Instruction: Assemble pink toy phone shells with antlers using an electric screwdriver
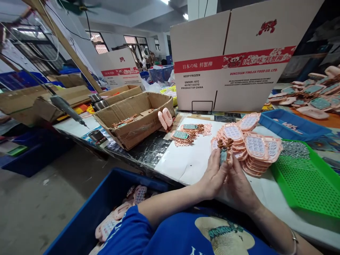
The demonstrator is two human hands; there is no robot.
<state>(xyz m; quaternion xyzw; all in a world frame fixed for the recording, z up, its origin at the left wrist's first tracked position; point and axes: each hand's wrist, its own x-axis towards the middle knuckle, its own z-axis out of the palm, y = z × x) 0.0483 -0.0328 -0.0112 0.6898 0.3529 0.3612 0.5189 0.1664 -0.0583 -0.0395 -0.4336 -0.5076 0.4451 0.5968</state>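
Between my left hand and my right hand is a small pink part with a green circuit board and brown antler-like tips; the fingers of both hands are closed around it. Just beyond the hands stand stacks of pink panels with pale button pads. To the left on the white work surface lie pink parts with green boards and brown pieces. Two pink oval shells lean against a cardboard box.
A green tray holding small metal screws and a blue tray with small parts are at the right. A large white carton stands behind. A blue bin of pink parts is below left. An electric screwdriver hangs at left.
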